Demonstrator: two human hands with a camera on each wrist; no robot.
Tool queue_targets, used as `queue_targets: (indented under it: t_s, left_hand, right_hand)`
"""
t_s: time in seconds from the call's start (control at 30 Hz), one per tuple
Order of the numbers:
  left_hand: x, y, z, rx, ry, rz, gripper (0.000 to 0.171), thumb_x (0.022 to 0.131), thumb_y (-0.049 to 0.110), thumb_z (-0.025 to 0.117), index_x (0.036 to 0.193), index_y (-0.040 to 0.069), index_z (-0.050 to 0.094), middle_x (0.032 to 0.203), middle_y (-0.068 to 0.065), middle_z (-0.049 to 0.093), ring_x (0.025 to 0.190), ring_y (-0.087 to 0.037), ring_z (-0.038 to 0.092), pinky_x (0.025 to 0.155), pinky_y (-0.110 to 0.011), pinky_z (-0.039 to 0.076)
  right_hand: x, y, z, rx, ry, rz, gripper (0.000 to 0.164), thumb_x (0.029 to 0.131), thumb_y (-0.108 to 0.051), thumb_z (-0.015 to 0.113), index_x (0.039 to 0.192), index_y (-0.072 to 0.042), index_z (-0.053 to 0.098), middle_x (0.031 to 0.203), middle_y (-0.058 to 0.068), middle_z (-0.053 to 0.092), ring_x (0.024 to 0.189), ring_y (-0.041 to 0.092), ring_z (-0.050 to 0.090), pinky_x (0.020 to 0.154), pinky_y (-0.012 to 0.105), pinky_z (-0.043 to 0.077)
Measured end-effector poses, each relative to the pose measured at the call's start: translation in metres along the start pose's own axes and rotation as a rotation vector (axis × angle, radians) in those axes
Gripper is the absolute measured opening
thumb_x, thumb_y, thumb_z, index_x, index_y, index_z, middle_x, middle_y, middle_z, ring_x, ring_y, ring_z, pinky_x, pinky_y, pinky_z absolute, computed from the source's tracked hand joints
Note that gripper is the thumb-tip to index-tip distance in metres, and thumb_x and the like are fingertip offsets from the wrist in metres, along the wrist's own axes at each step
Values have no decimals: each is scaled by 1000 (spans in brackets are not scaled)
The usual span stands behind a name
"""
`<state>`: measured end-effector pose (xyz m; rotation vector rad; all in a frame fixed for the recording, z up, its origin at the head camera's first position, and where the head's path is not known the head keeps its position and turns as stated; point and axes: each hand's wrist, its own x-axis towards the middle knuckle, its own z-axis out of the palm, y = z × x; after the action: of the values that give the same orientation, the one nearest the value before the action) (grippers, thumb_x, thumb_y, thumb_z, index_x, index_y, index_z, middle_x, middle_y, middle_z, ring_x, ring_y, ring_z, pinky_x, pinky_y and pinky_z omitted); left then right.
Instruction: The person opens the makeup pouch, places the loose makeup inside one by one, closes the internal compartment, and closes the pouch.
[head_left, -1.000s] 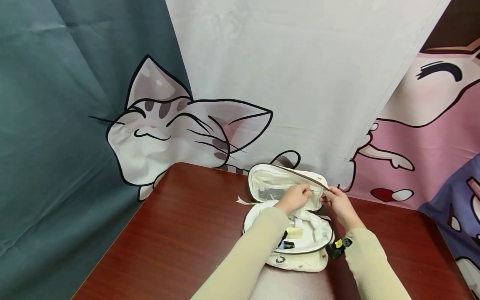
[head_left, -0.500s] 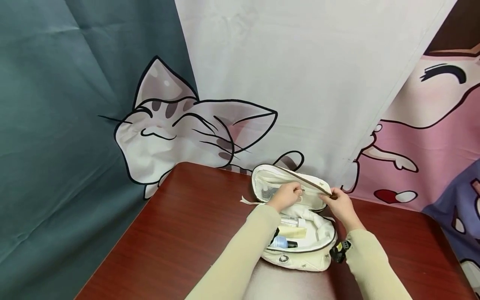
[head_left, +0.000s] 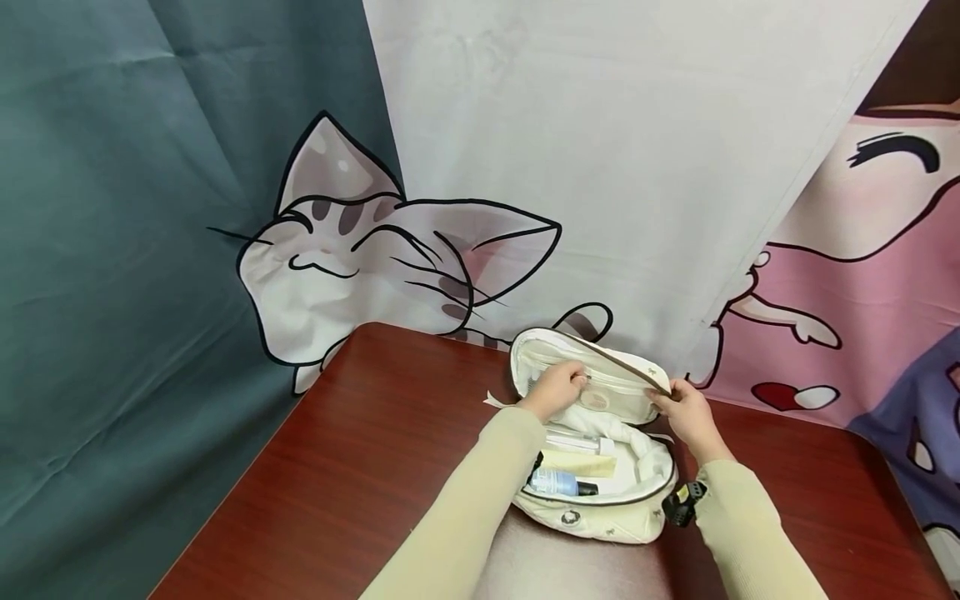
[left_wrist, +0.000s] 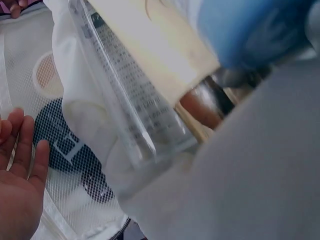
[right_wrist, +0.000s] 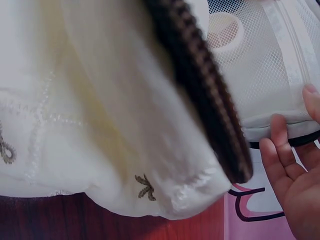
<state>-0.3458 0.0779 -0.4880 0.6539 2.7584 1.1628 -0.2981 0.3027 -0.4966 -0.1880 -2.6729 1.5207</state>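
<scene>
A cream zip-up cosmetic bag [head_left: 611, 523] lies unzipped on the table, its lid [head_left: 633, 363] tipped back. Inside the lid is a mesh pocket [head_left: 626, 403] with a zip across it. My left hand [head_left: 557, 392] pinches at that zip, apparently on its pull, which the fingers mostly hide. My right hand [head_left: 687, 417] grips the lid's right edge, thumb on the inner side. Behind the mesh, the left wrist view shows a pale round item [left_wrist: 49, 75] and a dark round one [left_wrist: 57, 135] with a white letter.
The bag's base holds a clear case with printed text [left_wrist: 125, 100], a yellowish box [head_left: 577, 462] and a blue bottle with a black cap [head_left: 553, 482]. A dark red wooden table [head_left: 360, 450] lies beneath, and a printed cartoon curtain [head_left: 637, 167] hangs behind.
My left hand has slid leftward along the pocket's zip, uncovering more of the mesh. My right hand has stayed on the lid's edge. The view has shifted slightly.
</scene>
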Motion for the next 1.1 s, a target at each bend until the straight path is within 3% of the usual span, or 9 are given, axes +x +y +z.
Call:
queue_targets:
  t_s: [0.27, 0.57, 0.8, 1.1]
  left_hand:
    - [-4, -10, -9, 17, -13, -11, 28, 97, 17, 49, 71, 13, 41, 68, 1, 41, 63, -11, 41, 58, -22, 33]
    - [-13, -16, -22, 3, -4, -49, 25, 97, 18, 48, 73, 14, 41, 71, 2, 47, 64, -12, 44, 57, -23, 35]
    - [-14, -25, -30, 102, 16, -100, 26, 98, 24, 46, 74, 16, 41, 66, 2, 42, 60, -13, 42, 56, -26, 32]
    - [-18, -45, -43, 135, 76, -171, 23, 98, 27, 47, 77, 19, 44, 71, 5, 48, 58, -13, 42, 53, -27, 31]
  right_hand:
    - [-4, -2, -1, 25, -30, 35, 24, 92, -16, 60, 91, 5, 49, 89, 9, 59, 75, 9, 58, 70, 26, 50]
    - [-6, -2, -2, 46, -42, 25, 23, 93, -14, 58, 95, 7, 50, 93, 12, 62, 75, 5, 60, 68, 24, 49]
    - [-5, 0, -3, 47, -45, 39, 27, 93, -17, 57, 98, 8, 49, 94, 12, 64, 74, 6, 61, 70, 28, 50]
    - [-6, 1, -4, 42, -42, 35, 25, 93, -16, 57, 97, 7, 50, 92, 12, 63, 73, 6, 60, 69, 28, 51]
